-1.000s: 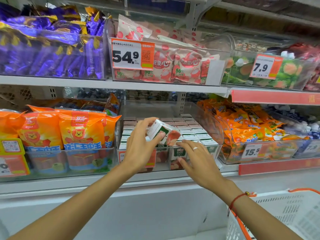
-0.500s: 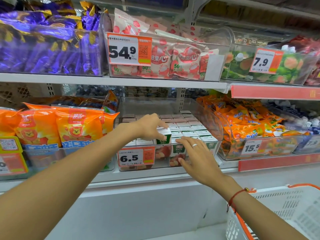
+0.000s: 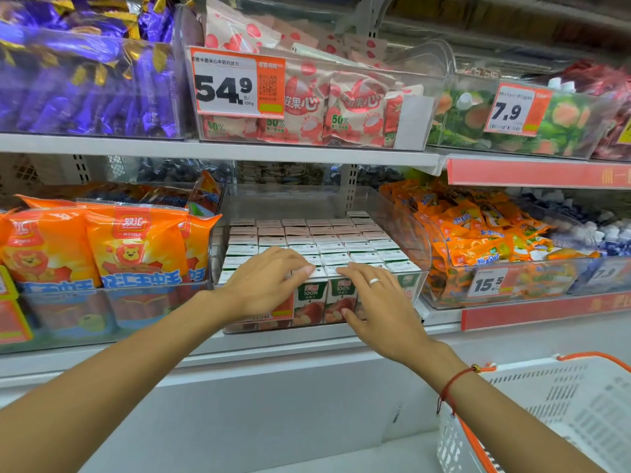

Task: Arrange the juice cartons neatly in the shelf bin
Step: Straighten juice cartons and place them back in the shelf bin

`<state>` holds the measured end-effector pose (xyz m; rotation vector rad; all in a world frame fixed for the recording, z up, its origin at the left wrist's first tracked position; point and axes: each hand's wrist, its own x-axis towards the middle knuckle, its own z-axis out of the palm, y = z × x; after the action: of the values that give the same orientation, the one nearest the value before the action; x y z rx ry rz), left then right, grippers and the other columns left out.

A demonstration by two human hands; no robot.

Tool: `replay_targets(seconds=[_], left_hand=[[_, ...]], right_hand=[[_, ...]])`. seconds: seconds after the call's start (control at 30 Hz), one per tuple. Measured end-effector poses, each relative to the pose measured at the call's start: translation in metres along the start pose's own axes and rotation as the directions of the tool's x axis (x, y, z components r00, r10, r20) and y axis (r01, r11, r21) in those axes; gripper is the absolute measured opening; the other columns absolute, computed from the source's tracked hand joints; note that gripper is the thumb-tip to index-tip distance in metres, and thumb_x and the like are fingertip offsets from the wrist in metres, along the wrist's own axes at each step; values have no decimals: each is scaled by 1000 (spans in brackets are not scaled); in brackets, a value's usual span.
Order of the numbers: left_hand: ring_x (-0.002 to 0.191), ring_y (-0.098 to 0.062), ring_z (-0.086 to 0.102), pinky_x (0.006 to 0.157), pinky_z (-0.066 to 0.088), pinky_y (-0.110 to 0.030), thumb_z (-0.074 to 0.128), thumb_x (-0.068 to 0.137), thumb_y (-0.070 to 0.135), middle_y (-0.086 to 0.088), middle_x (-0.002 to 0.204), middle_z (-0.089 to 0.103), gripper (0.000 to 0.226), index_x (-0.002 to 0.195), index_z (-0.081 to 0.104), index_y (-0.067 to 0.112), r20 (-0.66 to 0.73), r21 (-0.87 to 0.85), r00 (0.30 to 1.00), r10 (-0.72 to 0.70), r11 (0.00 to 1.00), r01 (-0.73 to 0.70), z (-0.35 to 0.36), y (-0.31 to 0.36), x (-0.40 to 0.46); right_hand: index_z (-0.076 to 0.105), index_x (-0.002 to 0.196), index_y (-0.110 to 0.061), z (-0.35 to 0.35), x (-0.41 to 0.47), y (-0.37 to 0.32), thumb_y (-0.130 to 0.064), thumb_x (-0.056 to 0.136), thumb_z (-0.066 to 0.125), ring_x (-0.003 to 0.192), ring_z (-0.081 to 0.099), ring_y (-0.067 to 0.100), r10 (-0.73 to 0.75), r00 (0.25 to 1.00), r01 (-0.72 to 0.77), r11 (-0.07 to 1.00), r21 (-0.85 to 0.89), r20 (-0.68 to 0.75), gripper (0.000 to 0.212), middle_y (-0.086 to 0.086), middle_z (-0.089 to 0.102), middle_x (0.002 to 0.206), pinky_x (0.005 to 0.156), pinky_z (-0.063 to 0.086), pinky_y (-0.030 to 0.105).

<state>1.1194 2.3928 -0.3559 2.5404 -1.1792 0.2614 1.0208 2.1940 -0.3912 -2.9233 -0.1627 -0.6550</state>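
Both hands flat on the front row of juice cartons [image 3: 309, 299] in the clear shelf bin [image 3: 403, 213], mid shelf, front edge. L hand [image 3: 264, 285]: fingers straight, tips pressing carton tops. R hand [image 3: 374, 298]: fingers extended over the tops too, thumb down the bin's front. Cartons upright, tight rows beneath and behind the fingertips.

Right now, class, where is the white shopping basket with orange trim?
In the head view, the white shopping basket sits at the lower right corner, below the shelves and just beyond the right hand and its red-corded wrist.
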Motion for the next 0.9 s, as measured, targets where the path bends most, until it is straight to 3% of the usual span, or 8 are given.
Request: replay_targets(seconds=[0.17, 0.33, 0.57, 0.77, 0.9], left_hand=[[120, -21, 53, 97, 46, -42, 47, 101, 32, -1, 134, 58, 32, 127, 63, 22, 89, 64, 992, -85, 995, 79, -14, -6, 32], [105, -17, 60, 84, 49, -33, 60, 94, 40, 2, 122, 64, 34, 123, 63, 23, 279, 132, 956, -94, 989, 59, -29, -12, 58], [86, -14, 54, 67, 41, -27, 68, 86, 46, 7, 102, 63, 38, 116, 66, 23, 345, 237, 932, -107, 971, 24, -33, -13, 79], [88, -21, 56, 76, 47, -33, 65, 89, 44, 1, 102, 64, 29, 105, 68, 20, 420, 188, 899, -126, 981, 50, -34, -15, 82], [107, -21, 58, 90, 50, -37, 64, 90, 44, 2, 120, 64, 43, 123, 65, 16, 427, 197, 896, -119, 980, 37, -37, -12, 80]], right_hand=[[31, 146, -28, 1, 1, 2, -33, 93, 59, 139, 25, 16, -4, 1000, 5, 1000, -4, 9, 60, -7, 32, 151, 116, 18, 29], [30, 147, -29, 2, 0, 3, -35, 93, 58, 140, 24, 15, -11, 1000, 11, 1000, 1, 9, 62, -9, 31, 152, 117, 16, 29], [30, 147, -29, 4, 2, 3, -35, 93, 58, 140, 23, 15, -4, 1000, 4, 1000, -1, 7, 61, -8, 31, 153, 116, 17, 29], [30, 147, -30, 4, 2, 3, -37, 92, 59, 139, 23, 15, 5, 1000, -5, 1000, 6, 4, 62, -9, 32, 152, 115, 16, 28], [31, 147, -30, 3, 2, 3, -35, 92, 59, 139, 24, 15, 5, 1000, -5, 1000, 9, 9, 62, -9, 32, 152, 115, 19, 29]])
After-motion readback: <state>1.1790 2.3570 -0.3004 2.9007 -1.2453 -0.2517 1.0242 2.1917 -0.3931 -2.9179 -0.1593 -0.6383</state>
